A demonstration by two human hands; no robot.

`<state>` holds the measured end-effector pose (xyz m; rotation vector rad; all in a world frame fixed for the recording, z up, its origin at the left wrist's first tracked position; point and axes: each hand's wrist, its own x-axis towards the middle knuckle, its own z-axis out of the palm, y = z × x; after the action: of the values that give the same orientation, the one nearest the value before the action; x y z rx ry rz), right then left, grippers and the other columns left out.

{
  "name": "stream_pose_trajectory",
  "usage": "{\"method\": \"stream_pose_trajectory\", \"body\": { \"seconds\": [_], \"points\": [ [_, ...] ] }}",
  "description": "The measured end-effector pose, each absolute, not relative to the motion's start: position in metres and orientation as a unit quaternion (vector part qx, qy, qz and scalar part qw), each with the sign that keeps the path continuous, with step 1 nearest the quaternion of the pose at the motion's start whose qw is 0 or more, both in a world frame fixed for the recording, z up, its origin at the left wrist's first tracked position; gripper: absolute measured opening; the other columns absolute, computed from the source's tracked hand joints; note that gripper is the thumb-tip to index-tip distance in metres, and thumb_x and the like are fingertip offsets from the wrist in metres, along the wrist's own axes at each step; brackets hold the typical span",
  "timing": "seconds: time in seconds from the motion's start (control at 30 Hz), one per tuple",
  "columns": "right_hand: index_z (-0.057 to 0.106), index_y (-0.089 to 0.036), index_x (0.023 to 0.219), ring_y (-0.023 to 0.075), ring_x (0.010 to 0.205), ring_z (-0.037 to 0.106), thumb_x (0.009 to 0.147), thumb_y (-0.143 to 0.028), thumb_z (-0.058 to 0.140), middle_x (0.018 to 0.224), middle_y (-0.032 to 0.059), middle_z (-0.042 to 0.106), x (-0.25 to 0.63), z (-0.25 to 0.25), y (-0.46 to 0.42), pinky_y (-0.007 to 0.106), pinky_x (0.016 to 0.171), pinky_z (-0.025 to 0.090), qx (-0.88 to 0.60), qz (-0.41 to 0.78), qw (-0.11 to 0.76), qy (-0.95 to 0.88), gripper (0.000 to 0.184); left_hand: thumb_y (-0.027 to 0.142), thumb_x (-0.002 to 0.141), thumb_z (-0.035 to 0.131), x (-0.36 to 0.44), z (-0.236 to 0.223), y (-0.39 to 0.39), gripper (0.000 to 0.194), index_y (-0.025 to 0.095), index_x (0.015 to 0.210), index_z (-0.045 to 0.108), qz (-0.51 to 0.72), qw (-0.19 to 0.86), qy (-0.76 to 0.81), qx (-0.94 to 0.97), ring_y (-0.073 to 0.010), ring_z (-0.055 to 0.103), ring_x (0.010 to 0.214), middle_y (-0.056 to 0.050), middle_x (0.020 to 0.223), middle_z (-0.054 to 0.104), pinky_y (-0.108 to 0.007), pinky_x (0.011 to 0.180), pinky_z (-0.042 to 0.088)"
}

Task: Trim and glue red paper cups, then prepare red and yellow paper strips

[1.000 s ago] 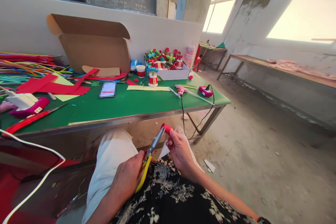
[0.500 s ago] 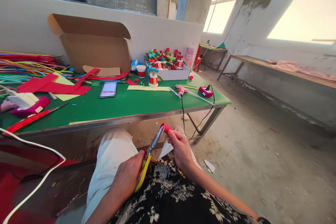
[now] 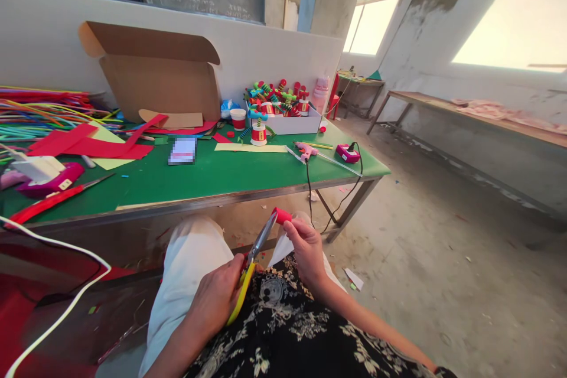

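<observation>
My left hand is closed around the handles of a pair of scissors with a yellow grip and metal blades. The blades point up and away, and their tips meet a small curled red piece, which looks like paper or felt. Thumb and fingers of my right hand pinch the near right end of that piece. Both hands are above my lap, in front of the table edge. Whether the blades are cutting into the piece cannot be made out.
On the green table lie a pink glue gun, a purple power socket, red strips and a red-handled cutting tool. A white box holds several colourful figures. Black cords hang off the front edge.
The red piece has turned slightly, showing a little more of its side. My right hand has shifted very slightly; the left hand and scissors stay nearly still.
</observation>
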<state>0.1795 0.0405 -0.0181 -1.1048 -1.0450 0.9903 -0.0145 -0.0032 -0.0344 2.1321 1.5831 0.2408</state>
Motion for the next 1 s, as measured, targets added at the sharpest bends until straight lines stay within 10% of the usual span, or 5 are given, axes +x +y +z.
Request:
{"method": "stream_pose_trajectory", "body": {
  "seconds": [1.0],
  "points": [
    [0.070, -0.024, 0.066, 0.0164, 0.066, 0.039, 0.079, -0.047, 0.069, 0.067, -0.0003, 0.054, 0.1794, -0.0212, 0.0379, 0.030, 0.064, 0.033, -0.487, 0.435, 0.607, -0.453, 0.026, 0.030, 0.099, 0.037, -0.0128, -0.0337, -0.0048, 0.015, 0.024, 0.103, 0.050, 0.097, 0.230, 0.573, 0.781, -0.0236, 0.068, 0.080, -0.005, 0.087, 0.070, -0.030, 0.068, 0.041]
  ]
}}
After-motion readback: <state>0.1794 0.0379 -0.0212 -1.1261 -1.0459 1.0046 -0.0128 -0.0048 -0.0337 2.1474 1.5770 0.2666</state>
